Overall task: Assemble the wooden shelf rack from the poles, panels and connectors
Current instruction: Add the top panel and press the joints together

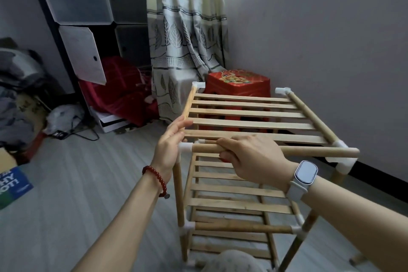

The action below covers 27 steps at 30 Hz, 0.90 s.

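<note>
While the left hand (171,139) steadies the rack (247,121) open-fingered, the right hand (249,157) grips the crosswise pole (318,152).

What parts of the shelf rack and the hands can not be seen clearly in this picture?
- Right hand fingertips: head view, curled under the front pole.
- Pole's left end in the white connector: seating depth unclear.
- Rack's feet: cut off by the bottom edge.
- Left hand palm: turned away.

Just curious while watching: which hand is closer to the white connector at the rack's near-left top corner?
Left. The left hand lies against that connector; the right hand grips the front pole farther along.
</note>
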Available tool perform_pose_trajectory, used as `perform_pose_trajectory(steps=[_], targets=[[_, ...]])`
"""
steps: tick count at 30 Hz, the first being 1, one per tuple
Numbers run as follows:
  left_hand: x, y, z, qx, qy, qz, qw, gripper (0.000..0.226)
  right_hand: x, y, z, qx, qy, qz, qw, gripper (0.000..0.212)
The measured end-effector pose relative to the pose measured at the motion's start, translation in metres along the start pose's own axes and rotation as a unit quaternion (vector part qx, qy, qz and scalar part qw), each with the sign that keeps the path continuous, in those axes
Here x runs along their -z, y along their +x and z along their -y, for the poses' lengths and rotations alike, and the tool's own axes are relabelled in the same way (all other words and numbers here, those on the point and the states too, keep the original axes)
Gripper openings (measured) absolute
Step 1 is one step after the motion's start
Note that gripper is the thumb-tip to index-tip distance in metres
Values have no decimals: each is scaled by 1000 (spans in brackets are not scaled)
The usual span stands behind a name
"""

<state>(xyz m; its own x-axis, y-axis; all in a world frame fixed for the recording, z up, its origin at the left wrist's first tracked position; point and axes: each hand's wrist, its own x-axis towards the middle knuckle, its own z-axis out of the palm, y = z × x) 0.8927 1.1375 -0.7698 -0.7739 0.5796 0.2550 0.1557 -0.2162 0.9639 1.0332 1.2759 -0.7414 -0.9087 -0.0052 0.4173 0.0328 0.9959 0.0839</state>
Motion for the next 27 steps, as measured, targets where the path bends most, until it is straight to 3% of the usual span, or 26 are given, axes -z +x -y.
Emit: perform_pose_trajectory(steps=[6,10,12,14,16,17,20,22,24,27], targets=[[9,4,4,-13,27,-11,999,39,1,17,11,-20,15,61,998,23],[4,2,-4,-22,165,-55,984,31,13,12,9,-3,48,62,997,30],[-1,-4,-9,-69,301,-122,943,25,24,-1,-3,-28,76,36,996,33],[-12,-10,-17,-153,435,-149,875,20,35,-18,-26,-91,110,-61,988,32],[-38,-20,-25,-228,478,-102,842,15,46,-37,-60,-216,130,-165,953,27],[-55,-25,-28,-255,483,-67,835,12,50,-46,-79,-296,135,-175,929,26],[-117,-41,-35,-295,504,68,809,21,54,-71,-124,-484,204,-55,849,37],[-157,-45,-33,-283,523,146,791,31,52,-82,-135,-508,407,23,759,48],[-193,-45,-31,-290,559,172,757,37,51,-86,-142,-494,540,57,679,45],[-229,-39,-32,-273,601,180,729,41,51,-76,-145,-501,515,101,688,32]])
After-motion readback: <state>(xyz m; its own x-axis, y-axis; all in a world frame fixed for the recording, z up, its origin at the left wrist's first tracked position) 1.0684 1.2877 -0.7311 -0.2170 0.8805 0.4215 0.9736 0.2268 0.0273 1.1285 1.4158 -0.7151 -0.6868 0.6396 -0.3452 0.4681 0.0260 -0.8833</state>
